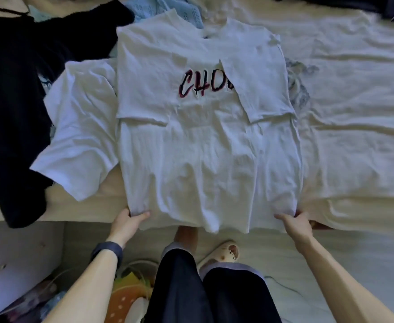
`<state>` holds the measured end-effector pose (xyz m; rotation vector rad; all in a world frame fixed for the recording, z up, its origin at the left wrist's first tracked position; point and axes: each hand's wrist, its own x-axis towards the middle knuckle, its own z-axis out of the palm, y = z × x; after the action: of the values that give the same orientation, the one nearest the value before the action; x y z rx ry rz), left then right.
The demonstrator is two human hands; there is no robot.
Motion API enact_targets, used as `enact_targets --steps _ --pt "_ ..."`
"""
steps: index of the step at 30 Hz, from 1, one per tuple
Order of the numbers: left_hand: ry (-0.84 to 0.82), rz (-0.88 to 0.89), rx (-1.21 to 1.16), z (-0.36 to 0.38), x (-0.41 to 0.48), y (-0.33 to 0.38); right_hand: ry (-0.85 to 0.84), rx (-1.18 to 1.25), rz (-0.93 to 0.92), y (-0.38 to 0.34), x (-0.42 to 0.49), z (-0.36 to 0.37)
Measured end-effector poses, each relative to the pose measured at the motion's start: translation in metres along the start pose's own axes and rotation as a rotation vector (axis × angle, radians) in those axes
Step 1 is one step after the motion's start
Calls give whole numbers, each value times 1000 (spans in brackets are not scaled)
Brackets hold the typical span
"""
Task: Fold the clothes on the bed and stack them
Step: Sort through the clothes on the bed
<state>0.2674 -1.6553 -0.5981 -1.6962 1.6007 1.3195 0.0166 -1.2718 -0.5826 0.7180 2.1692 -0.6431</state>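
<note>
Now my left hand (130, 220) pinches one hem corner of the shirt (203, 155) and my right hand (296, 223) pinches the other, a grip that I judge is meant to carry the hem up toward the collar. Both sleeves lie folded inward, narrowing it. It lies flat on the bed (354, 113), hem over the near edge, partly covering another tee (81, 136) beside a black garment (12, 89).
</note>
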Motion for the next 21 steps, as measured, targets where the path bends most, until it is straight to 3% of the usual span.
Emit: enact_targets --steps 2,5,8,13,17,21 --pt "-17 20 -26 8 -5 -11 -51 -2 -43 24 0 2" --pt "-37 23 -60 11 -19 -27 10 -44 -164 49 -1 -6" --pt "-66 51 -89 4 -43 -43 9 106 -228 65 -7 -27" --pt "131 171 -86 -18 -83 -60 -10 471 -250 88 -28 -68" --pt "229 217 -51 -35 -106 -69 86 487 -329 100 -40 -87" --pt "287 216 -11 -35 -116 -72 55 494 -281 107 -50 -78"
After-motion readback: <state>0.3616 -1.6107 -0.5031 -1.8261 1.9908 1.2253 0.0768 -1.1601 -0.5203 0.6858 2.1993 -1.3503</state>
